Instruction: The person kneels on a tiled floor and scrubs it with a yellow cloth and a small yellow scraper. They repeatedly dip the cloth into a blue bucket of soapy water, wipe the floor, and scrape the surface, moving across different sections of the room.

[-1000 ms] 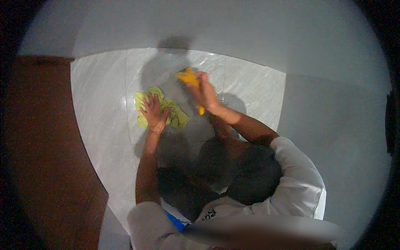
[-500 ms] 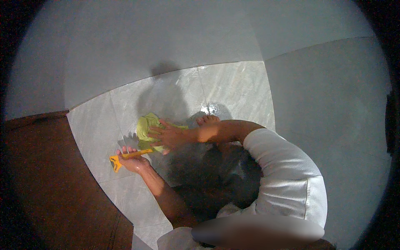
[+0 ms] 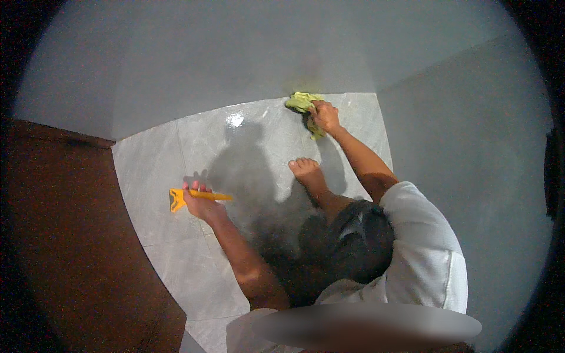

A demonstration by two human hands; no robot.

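Yellow-green cloth [image 3: 302,102] bunching far right by grey wall [image 3: 235,53] | right hand [image 3: 325,116]: fingers gripping it, likely for control | left hand [image 3: 203,205]: fingers cradling yellow scraper [image 3: 215,196] at left, likely keeping it aside

1 yellow scraper [image 3: 177,200], 1 green cloth [image 3: 301,102], 2 hands [image 3: 325,116], 1 bare foot [image 3: 309,175].

A person's right hand [image 3: 325,116] grips a crumpled yellow-green cloth [image 3: 302,102] where the gray tile floor [image 3: 150,170] meets a gray wall [image 3: 229,53], while the left hand [image 3: 204,206] holds a yellow scraper [image 3: 177,200] well apart from it. A bare foot [image 3: 307,172] rests between them; light glints off the tiles.
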